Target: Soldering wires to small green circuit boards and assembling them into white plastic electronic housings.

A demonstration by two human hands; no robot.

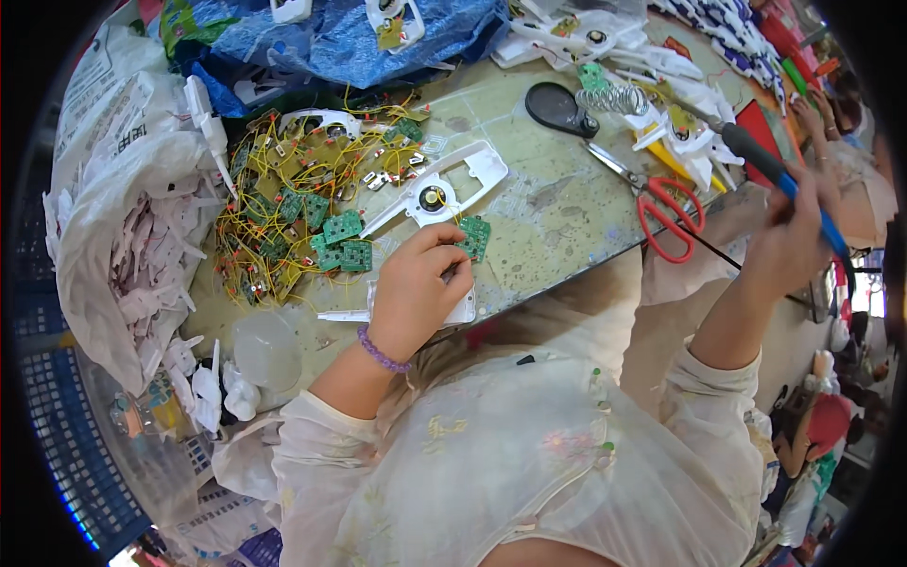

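My right hand (798, 213), a little blurred, is wrapped around the dark and blue handle of a soldering iron (756, 151). The iron points up and left toward a metal coil spring (612, 100) at the back of the table. My left hand (416, 283) has its fingers curled in a pinch; what is between them is hidden. Right beside those fingertips lies a green circuit board (478, 240). Just beyond is a white plastic housing (482, 168) with a small round speaker (432, 197) in it. Another white housing (461, 310) lies partly under my left hand.
Left of my hand spreads a pile of circuit boards with yellow wires (283, 203). Red-handled scissors (671, 217) lie near the table's right edge, beside a black oval holder (559, 107). A white sack (142, 255) of plastic parts stands left; a blue sheet (350, 47) lies behind.
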